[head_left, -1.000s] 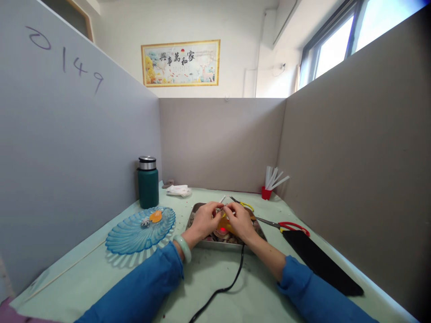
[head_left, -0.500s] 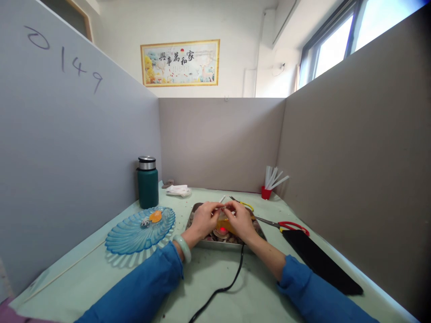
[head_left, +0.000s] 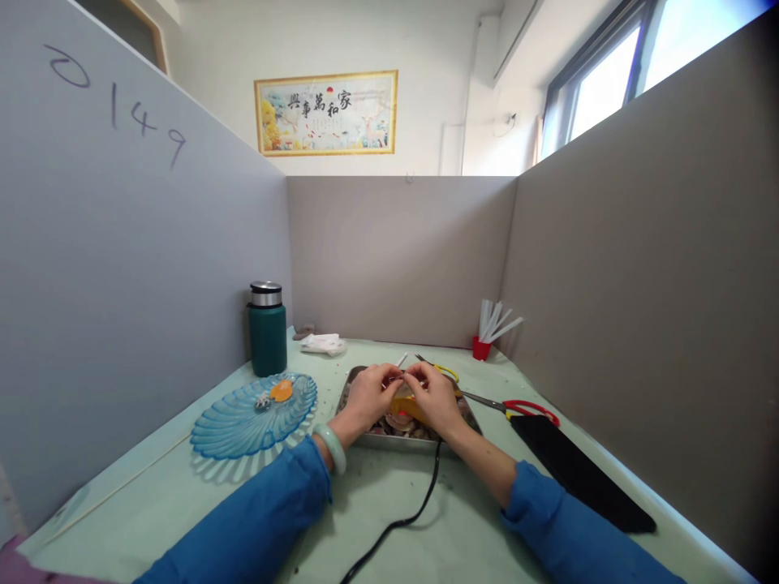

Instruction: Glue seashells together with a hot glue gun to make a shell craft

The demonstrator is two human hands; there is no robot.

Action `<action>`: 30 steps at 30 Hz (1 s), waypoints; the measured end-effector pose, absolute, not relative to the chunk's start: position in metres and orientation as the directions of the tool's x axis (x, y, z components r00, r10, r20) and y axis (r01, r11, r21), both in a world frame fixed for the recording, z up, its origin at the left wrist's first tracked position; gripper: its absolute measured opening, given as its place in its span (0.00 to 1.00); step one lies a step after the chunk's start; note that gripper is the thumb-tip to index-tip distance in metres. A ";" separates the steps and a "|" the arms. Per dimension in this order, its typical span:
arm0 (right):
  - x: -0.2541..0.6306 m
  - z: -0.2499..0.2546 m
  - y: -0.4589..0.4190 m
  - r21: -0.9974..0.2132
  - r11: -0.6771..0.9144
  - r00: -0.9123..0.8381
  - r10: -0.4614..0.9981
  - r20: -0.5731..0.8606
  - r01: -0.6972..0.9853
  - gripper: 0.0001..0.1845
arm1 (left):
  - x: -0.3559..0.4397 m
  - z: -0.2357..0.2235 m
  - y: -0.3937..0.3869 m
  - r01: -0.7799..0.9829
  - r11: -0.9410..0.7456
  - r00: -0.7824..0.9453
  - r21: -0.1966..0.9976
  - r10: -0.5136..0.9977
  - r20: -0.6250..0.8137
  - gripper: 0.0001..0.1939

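Observation:
My left hand (head_left: 372, 395) and my right hand (head_left: 433, 397) meet fingertip to fingertip above a metal tray (head_left: 389, 443) of shells or stones. Both are closed in a pinch, and whatever lies between the fingertips is too small to make out. Below my right hand is a yellow tool (head_left: 409, 408), probably a glue gun, resting over the tray with a small red light near it. A black cord (head_left: 419, 513) runs from there toward me. The tip of a white stick (head_left: 402, 359) shows just behind my fingers.
At left are a blue shell-shaped plate (head_left: 243, 418) with an orange piece (head_left: 281, 391), and a green bottle (head_left: 268, 341). Red-handled scissors (head_left: 529, 408) and a black strip (head_left: 581, 474) lie right. Behind stand a red cup (head_left: 481, 349) of white sticks and yellow-handled scissors (head_left: 449, 372).
The fingertips of both hands have shifted slightly against each other. The red light beneath them looks smaller. Everything else stays in place.

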State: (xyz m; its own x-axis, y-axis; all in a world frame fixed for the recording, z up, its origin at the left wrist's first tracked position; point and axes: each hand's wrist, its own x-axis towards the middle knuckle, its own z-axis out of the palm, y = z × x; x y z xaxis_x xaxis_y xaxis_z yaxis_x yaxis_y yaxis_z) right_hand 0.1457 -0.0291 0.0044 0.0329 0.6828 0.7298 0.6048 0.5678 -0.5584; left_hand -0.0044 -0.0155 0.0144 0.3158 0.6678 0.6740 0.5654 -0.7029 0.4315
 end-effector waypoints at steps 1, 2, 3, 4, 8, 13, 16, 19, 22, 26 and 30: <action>0.146 0.004 -0.029 -0.559 0.567 0.033 0.683 0.729 0.604 0.08 | -0.004 0.015 -0.016 0.566 -0.700 0.314 0.435 0.671 0.672 0.08; 0.146 0.004 -0.029 -0.559 0.568 0.031 0.684 0.729 0.604 0.08 | -0.004 0.015 -0.016 0.567 -0.698 0.313 0.438 0.674 0.669 0.08; 0.145 0.004 -0.029 -0.558 0.569 0.028 0.684 0.729 0.604 0.08 | -0.004 0.015 -0.016 0.569 -0.696 0.312 0.438 0.676 0.668 0.08; 0.145 0.004 -0.029 -0.556 0.571 0.025 0.684 0.729 0.604 0.08 | -0.005 0.015 -0.016 0.571 -0.695 0.311 0.437 0.676 0.668 0.08; 0.145 0.004 -0.030 -0.548 0.570 0.015 0.685 0.728 0.612 0.09 | -0.005 0.013 -0.014 0.574 -0.699 0.308 0.426 0.666 0.679 0.08; 0.146 0.004 -0.029 -0.537 0.564 0.015 0.680 0.733 0.627 0.10 | -0.005 0.013 -0.011 0.573 -0.700 0.306 0.426 0.665 0.681 0.08; 0.146 0.002 -0.029 -0.530 0.562 0.020 0.674 0.738 0.635 0.10 | -0.005 0.013 -0.010 0.574 -0.696 0.313 0.432 0.674 0.669 0.08; 0.146 0.002 -0.029 -0.524 0.557 0.023 0.671 0.741 0.644 0.10 | -0.005 0.014 -0.011 0.570 -0.700 0.324 0.431 0.673 0.665 0.09; 0.145 0.002 -0.029 -0.527 0.549 0.030 0.673 0.739 0.649 0.10 | -0.005 0.014 -0.012 0.563 -0.701 0.322 0.438 0.673 0.666 0.09; 0.145 0.002 -0.028 -0.549 0.542 0.050 0.681 0.731 0.636 0.09 | -0.005 0.014 -0.014 0.557 -0.707 0.330 0.435 0.670 0.665 0.08; 0.145 0.002 -0.028 -0.565 0.544 0.047 0.693 0.719 0.621 0.09 | -0.004 0.015 -0.016 0.564 -0.704 0.330 0.432 0.672 0.663 0.09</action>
State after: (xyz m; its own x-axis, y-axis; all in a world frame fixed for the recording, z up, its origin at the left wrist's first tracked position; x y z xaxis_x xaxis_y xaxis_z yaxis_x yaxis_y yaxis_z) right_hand 0.1450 -0.0281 0.0023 0.0468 0.6933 0.7191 0.6212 0.5436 -0.5645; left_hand -0.0040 -0.0155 0.0150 0.3303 0.6717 0.6631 0.5640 -0.7038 0.4320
